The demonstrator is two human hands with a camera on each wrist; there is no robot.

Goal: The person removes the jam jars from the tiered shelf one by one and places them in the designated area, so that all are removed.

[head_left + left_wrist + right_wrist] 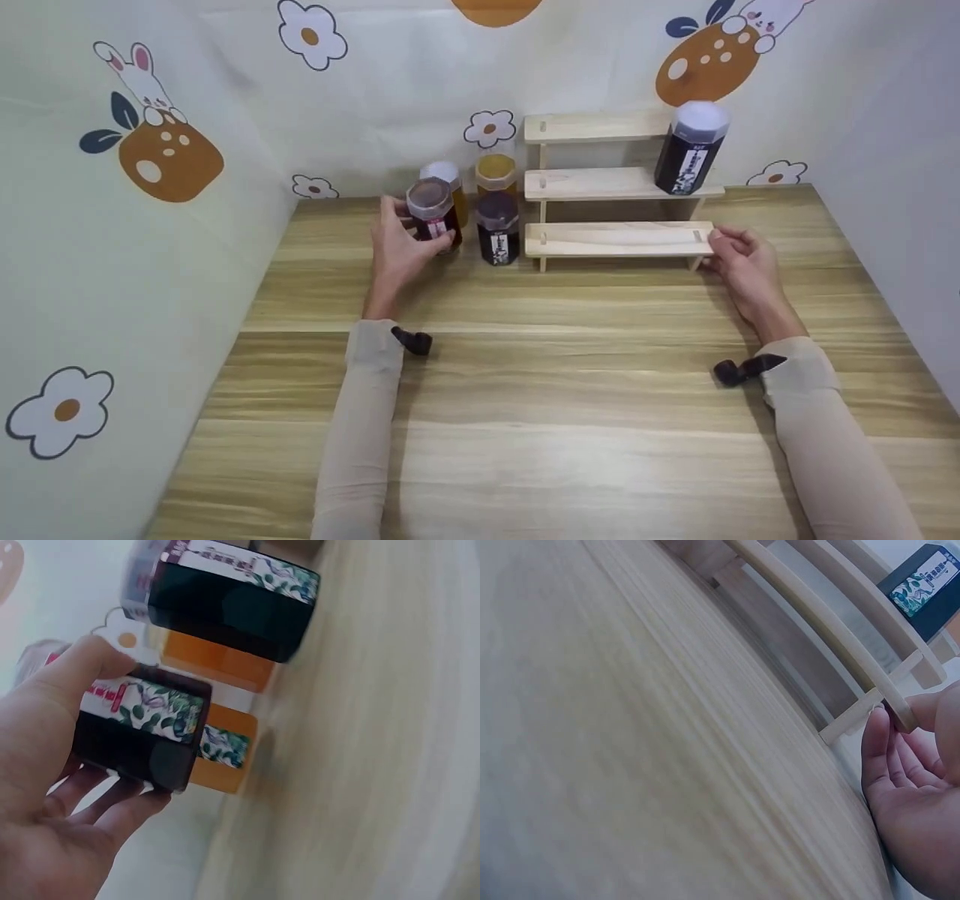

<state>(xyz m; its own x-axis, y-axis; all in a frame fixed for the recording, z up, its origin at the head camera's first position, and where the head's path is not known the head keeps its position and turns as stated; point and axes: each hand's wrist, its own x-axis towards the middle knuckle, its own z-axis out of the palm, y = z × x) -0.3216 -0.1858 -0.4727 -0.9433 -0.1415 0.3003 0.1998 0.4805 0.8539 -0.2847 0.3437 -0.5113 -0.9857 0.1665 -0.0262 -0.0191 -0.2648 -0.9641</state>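
Note:
My left hand (399, 251) grips a dark jar with a red-and-white label (433, 214), thumb on one side and fingers on the other; the left wrist view shows this jar (142, 727) in front of an amber jar (229, 750). Right beside it stands another dark jar (499, 232), with a yellow-lidded jar (496, 171) behind. At the right end of a three-tier wooden rack (619, 238), my right hand (750, 270) pinches the end of the lowest shelf between thumb and fingers. A dark jar with a pale lid (690, 150) stands on the middle shelf's right end.
The wood-grain table (555, 405) runs up to a patterned backdrop (390, 97) behind the rack and along both sides. The top shelf (600, 127) of the rack sits close to the backdrop. Each sleeve carries a small black wrist camera (416, 341).

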